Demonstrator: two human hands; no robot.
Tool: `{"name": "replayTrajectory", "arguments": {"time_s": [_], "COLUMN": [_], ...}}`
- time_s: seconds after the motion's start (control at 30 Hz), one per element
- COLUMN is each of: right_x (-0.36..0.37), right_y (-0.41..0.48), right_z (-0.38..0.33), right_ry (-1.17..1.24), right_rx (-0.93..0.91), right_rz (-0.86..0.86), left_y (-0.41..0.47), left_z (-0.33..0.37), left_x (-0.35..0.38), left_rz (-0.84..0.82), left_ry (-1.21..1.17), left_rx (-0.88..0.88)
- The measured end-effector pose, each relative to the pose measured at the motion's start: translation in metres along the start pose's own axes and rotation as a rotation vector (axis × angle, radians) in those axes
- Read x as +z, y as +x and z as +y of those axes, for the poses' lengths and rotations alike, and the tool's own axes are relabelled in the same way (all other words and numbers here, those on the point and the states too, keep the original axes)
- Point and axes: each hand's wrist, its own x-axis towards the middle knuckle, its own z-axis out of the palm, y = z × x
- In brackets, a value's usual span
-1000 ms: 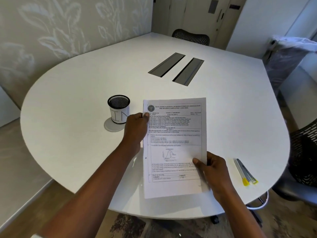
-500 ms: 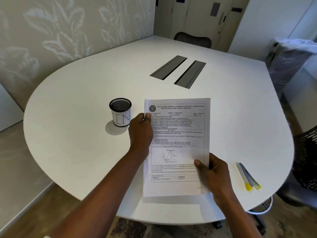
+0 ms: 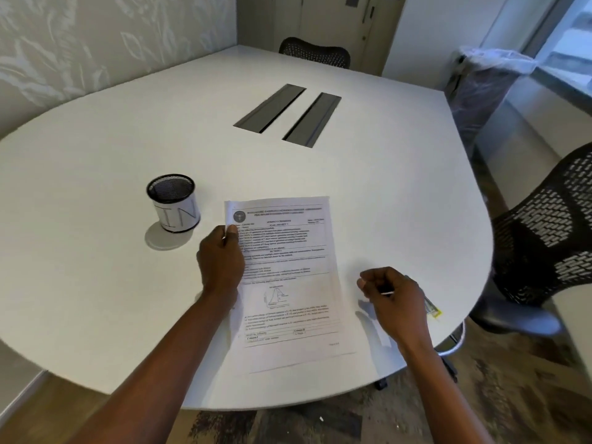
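**Left hand pinches the sheet's edge; right hand curled beside it**

Your left hand (image 3: 221,261) pinches the printed sheet (image 3: 288,277) at its left edge, near the top corner, with the thumb on the printed face. The sheet sits at lower centre of the frame, over the near part of the white table (image 3: 96,187), and runs right and down from your grip. Your right hand (image 3: 394,299) hovers just right of the sheet, apart from it, with its fingers curled. A thin pale streak shows at the fingers, and you cannot tell whether it holds anything.

The sheet's heading is too blurred to read. A round emblem shows at its top left and a curve graph in the middle. Left of the sheet, the black mesh cup (image 3: 174,203) wears a white band lettered "IN" and stands on a grey disc (image 3: 157,241).

Count one sheet in view, one cup, two dark slots (image 3: 270,108) in the tabletop and two mesh chairs (image 3: 544,235). A yellow-tipped item (image 3: 432,310) peeks out behind your right hand, and its number is unclear.
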Motion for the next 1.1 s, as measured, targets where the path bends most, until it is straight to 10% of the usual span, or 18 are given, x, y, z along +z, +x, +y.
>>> {"name": "replayTrajectory", "arguments": {"time_s": [0.2,0.53,0.83,1.1], "right_x": [-0.045,-0.063,-0.058,-0.022], "right_y": [0.017,0.027,0.043,0.063], "right_z": [0.015,0.019,0.017,-0.032], "right_ry": [-0.373,-0.817,-0.545,0.48], "right_rx": [-0.036,0.317,0.399,0.047], "right_rz": [0.186,-0.026,-0.035,-0.228], "left_y": [-0.004,-0.016,-0.023,-0.021], "left_z": [-0.026,-0.024,-0.019,-0.025], "left_x": [0.003,0.005,0.008,0.008], "left_rz": [-0.055,0.01,0.015,0.042], "left_ry": [0.014,0.14,0.15,0.11], "left_rx": [0.015,0.137,0.138,0.181]}}
